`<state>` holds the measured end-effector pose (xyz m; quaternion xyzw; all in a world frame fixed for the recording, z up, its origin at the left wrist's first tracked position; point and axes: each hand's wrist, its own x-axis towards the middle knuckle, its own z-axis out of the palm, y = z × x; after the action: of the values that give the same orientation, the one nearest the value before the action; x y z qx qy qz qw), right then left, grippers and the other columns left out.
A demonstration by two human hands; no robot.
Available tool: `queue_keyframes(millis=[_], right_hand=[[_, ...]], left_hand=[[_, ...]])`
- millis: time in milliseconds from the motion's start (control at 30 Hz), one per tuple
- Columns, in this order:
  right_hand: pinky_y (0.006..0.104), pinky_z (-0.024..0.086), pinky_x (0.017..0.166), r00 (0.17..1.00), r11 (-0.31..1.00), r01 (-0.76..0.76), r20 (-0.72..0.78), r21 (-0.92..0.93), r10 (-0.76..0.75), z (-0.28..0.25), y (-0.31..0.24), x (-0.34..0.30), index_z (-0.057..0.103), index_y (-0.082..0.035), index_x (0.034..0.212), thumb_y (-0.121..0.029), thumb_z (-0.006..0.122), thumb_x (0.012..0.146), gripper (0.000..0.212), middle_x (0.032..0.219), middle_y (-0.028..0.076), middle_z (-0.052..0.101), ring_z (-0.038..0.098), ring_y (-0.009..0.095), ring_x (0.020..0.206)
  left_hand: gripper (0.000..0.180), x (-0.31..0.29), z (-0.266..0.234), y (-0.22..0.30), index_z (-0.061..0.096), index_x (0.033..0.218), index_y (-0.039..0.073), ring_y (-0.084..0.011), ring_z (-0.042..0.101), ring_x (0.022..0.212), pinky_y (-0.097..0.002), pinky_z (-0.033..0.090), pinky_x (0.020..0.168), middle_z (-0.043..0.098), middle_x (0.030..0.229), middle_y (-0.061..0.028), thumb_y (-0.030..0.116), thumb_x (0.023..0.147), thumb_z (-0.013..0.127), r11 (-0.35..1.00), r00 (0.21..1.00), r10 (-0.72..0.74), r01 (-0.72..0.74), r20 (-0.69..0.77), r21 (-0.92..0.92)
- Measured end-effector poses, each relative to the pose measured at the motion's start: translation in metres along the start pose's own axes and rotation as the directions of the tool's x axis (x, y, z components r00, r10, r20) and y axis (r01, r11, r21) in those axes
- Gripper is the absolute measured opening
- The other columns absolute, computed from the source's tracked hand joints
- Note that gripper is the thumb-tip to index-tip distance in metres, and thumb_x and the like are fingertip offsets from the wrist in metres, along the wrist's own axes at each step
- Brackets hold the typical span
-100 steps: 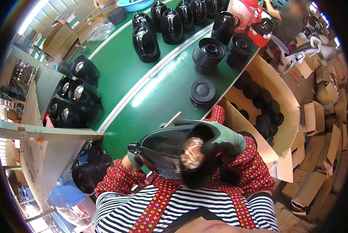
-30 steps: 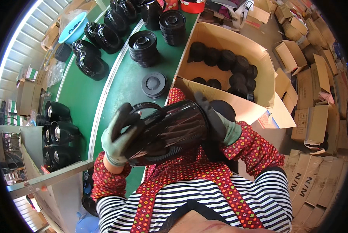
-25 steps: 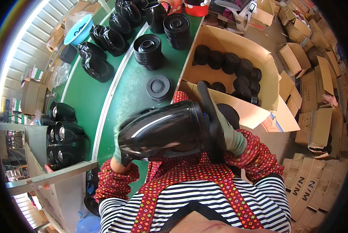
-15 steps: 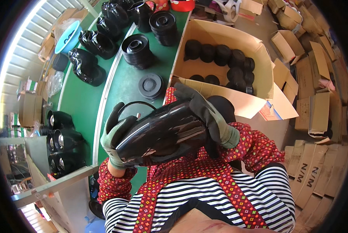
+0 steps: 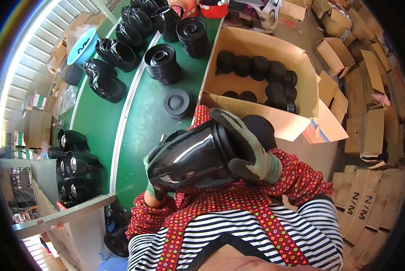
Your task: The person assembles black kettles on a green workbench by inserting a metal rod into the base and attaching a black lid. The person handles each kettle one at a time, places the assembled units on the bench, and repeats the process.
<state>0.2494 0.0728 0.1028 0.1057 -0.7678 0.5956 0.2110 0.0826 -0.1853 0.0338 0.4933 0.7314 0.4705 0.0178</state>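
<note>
A glossy black jug body (image 5: pixel 189 158) lies tilted across my lap, its wide end with a black rim toward the right. My right hand (image 5: pixel 252 149), in a grey-green glove, is wrapped round that wide end, thumb on the near side and fingers over the top. At the narrower left end my left hand (image 5: pixel 151 168) holds the jug; its fingers are mostly hidden behind it. Beyond, on the green table (image 5: pixel 144 122), lie a flat black disc (image 5: pixel 177 104) and two stacks of black ringed round parts (image 5: pixel 162 64).
An open cardboard box (image 5: pixel 261 40) with several black round parts stands right of the table. Glossy black jugs (image 5: pixel 107 86) line the table's far left. More black housings (image 5: pixel 79 162) sit at left, near a metal rail (image 5: pixel 67 216). Cartons (image 5: pixel 369 198) crowd the right.
The jug has turned, its wide rimmed end now facing more to the right and its handle loop no longer showing. My left hand has shifted right and slipped partly behind it.
</note>
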Motion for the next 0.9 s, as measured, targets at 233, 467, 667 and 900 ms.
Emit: queue_keyframes(millis=[233, 467, 667, 900], right_hand=[[0.0572, 0.028, 0.124, 0.961, 0.948, 0.277, 0.072, -0.156, -0.268, 0.000, 0.011, -0.004, 0.035, 0.001, 0.162, -0.053, 0.088, 0.075, 0.114, 0.164, 0.032, 0.034, 0.032, 0.054, 0.152], [0.0420, 0.048, 0.117, 0.718, 0.238, -0.524, 0.275, 0.818, 0.639, 0.008, 0.039, -0.024, 0.041, -0.005, 0.160, -0.060, 0.040, 0.111, 0.073, 0.153, 0.016, 0.057, 0.060, 0.024, 0.136], [0.0438, 0.045, 0.118, 0.798, 0.128, -0.433, 0.313, 0.892, 0.515, 0.001, 0.044, -0.038, 0.037, -0.004, 0.163, -0.058, 0.045, 0.110, 0.076, 0.158, 0.021, 0.051, 0.054, 0.031, 0.142], [0.0467, 0.036, 0.123, 0.979, 0.802, 0.084, -0.200, 0.592, 0.046, 0.021, 0.011, -0.021, 0.034, -0.002, 0.164, -0.061, 0.056, 0.105, 0.086, 0.168, 0.024, 0.036, 0.043, 0.036, 0.151]], left_hand=[[0.086, -0.008, 0.011, -0.013, 0.028, 0.166, 0.006, -0.0388, 0.041, 0.151, -0.0570, 0.036, 0.125, 0.035, 0.169, -0.0206, 0.070, 0.109, 0.026, 0.773, 0.684, -0.235, 0.562, 0.691, -0.293], [0.047, 0.045, -0.035, 0.058, 0.070, 0.129, 0.001, -0.0359, 0.075, 0.108, -0.0429, 0.061, 0.096, 0.064, 0.139, -0.0299, 0.017, 0.087, 0.084, 0.998, 0.999, 0.035, -0.036, 0.033, 0.049], [0.050, 0.053, -0.047, 0.070, 0.075, 0.116, -0.005, -0.0394, 0.077, 0.107, -0.0421, 0.063, 0.090, 0.072, 0.123, -0.0320, 0.023, 0.077, 0.090, 0.961, 0.992, 0.122, -0.125, 0.028, 0.248], [0.073, 0.043, -0.018, 0.063, 0.063, 0.139, -0.002, -0.0287, 0.072, 0.113, -0.0503, 0.051, 0.113, 0.072, 0.130, -0.0167, 0.029, 0.080, 0.093, 0.793, 0.969, -0.191, 0.245, 0.154, -0.558]])
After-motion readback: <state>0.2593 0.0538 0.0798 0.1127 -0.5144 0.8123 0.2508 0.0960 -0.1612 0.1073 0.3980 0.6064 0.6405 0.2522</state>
